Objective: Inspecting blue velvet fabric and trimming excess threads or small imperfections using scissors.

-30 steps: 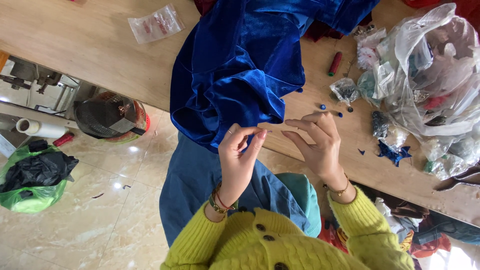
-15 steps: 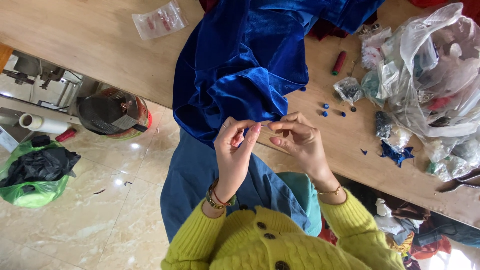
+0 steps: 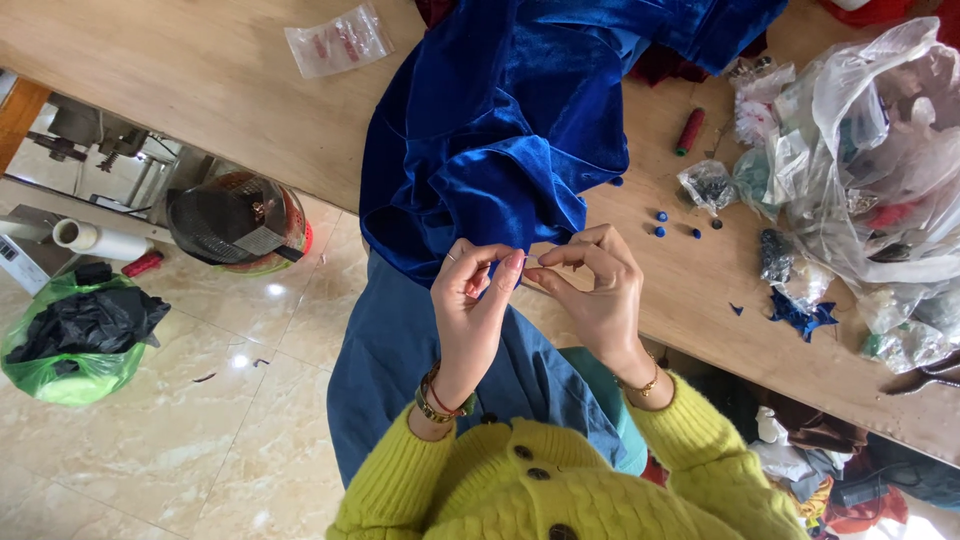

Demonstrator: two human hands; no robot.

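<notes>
One deep-blue velvet garment (image 3: pixel 500 140) drapes off the wooden table (image 3: pixel 180 110) edge — glossy, heavily creased. Below its hem, left hand (image 3: pixel 470 310) and right hand (image 3: pixel 600 295) meet, fingertips pinched shut on something too small to identify. Three blue buttons (image 3: pixel 661 224) lie right of the velvet.

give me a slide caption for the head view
Both hands, left and right, pinch together below blue velvet fabric on a wooden table.

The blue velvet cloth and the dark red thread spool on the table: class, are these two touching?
Apart. The head view shows bare wooden table between the blue velvet cloth and the dark red thread spool.
</notes>
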